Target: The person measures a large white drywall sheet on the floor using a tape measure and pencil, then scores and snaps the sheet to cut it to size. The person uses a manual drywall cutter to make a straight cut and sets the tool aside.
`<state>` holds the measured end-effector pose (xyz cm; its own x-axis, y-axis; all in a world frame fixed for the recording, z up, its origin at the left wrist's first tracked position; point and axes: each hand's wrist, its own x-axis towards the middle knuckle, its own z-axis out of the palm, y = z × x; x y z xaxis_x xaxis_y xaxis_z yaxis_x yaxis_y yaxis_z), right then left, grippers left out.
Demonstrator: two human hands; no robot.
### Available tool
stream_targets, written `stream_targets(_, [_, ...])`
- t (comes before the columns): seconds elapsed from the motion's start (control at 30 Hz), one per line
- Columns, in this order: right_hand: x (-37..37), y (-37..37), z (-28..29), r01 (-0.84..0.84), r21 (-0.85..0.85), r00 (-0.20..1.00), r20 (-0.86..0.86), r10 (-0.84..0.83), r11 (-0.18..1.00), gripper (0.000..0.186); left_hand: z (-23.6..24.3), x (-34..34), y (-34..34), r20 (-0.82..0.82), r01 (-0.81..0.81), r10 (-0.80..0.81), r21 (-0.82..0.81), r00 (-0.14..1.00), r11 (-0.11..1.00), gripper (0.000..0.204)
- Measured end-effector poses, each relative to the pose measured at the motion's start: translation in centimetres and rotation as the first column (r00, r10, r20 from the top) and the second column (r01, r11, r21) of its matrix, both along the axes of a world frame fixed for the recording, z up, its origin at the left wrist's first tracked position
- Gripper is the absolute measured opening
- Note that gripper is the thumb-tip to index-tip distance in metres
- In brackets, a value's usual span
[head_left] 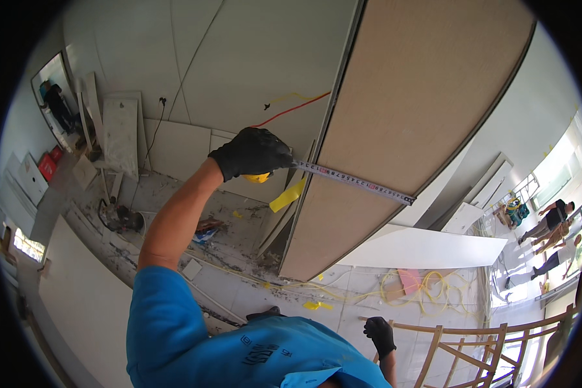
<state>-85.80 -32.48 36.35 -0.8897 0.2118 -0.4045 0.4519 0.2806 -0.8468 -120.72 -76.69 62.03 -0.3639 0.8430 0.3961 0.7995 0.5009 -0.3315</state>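
Observation:
My left hand, in a black glove, is closed around a yellow tape measure; the case shows below the fingers. Its blade runs out to the right across a tall, light-brown panel with dark edges. The blade's end hook lies at the panel's right edge. My right hand, also in a black glove, is low on the right with its fingers curled, next to the end of a wooden ladder-like frame. What those fingers hold, if anything, is hidden.
Loose boards lean against the back wall. A power tool sits on the debris-strewn floor at left. Yellow cable coils on the right floor near a white panel. Several people stand far right.

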Motion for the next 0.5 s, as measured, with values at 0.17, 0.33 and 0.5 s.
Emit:
stream_targets(0.17, [5.7, 3.3, -2.2, 0.018, 0.061, 0.998, -0.065, -0.015, 0.998, 0.015, -0.2, -0.1, 1.1, -0.025, 0.055, -0.057, -0.056, 0.998, 0.997, 0.017])
stream_targets(0.33, [11.4, 3.9, -2.8, 0.173, -0.01, 0.985, 0.028, -0.173, 0.985, 0.019, -2.4, 6.0, 5.7, 0.78, 0.041, -0.249, 0.276, 0.574, 0.96, 0.013])
stream_targets(0.5, [18.6, 4.6, -5.3, 0.284, 0.028, 0.958, 0.029, -0.285, 0.958, 0.018, -13.1, 13.3, 18.9, 0.591, 0.625, -0.655, 0.302, 0.47, 0.72, 0.014])
